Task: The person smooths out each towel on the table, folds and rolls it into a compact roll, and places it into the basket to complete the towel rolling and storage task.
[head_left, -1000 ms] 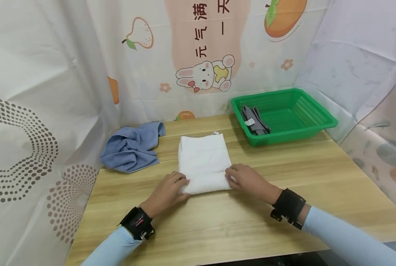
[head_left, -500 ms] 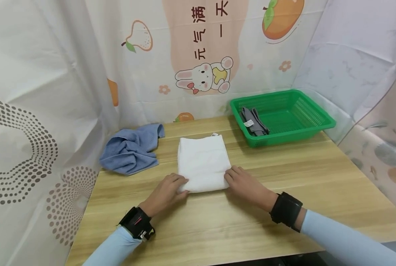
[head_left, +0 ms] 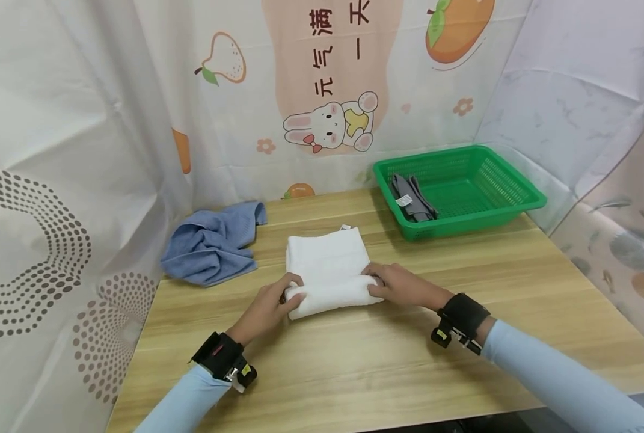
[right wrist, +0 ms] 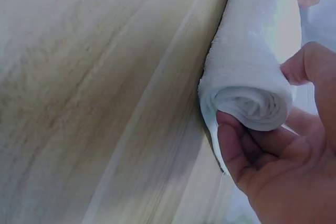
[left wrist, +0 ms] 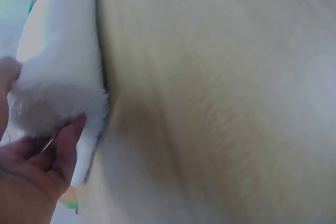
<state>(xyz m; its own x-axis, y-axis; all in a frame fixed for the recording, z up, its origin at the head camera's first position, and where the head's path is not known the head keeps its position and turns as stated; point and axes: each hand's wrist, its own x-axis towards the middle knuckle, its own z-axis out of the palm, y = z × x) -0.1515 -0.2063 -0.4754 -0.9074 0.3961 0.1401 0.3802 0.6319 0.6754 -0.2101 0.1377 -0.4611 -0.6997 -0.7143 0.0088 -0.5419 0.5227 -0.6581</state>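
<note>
A white towel (head_left: pixel 329 258) lies on the table, its near edge rolled into a thick cylinder and its far part flat. My left hand (head_left: pixel 267 307) grips the left end of the roll, thumb on the near side and fingers curled at the end. At the other end my right hand (head_left: pixel 403 285) holds the roll the same way. In the right wrist view the towel's end (right wrist: pixel 252 106) shows a spiral of layers, with fingers tucked beneath it. The left wrist view shows the fuzzy left end (left wrist: pixel 50 106) between thumb and fingers.
A crumpled blue towel (head_left: pixel 210 243) lies at the back left of the wooden table (head_left: pixel 322 373). At the back right stands a green basket (head_left: pixel 462 225) with a folded grey cloth (head_left: pixel 415 198) inside. Printed curtains (head_left: pixel 224 120) hang behind and at the sides.
The near end of the white towel has become a thicker, raised roll. The towel's far edge has come nearer, and both hands have shifted their hold on the roll's ends.
</note>
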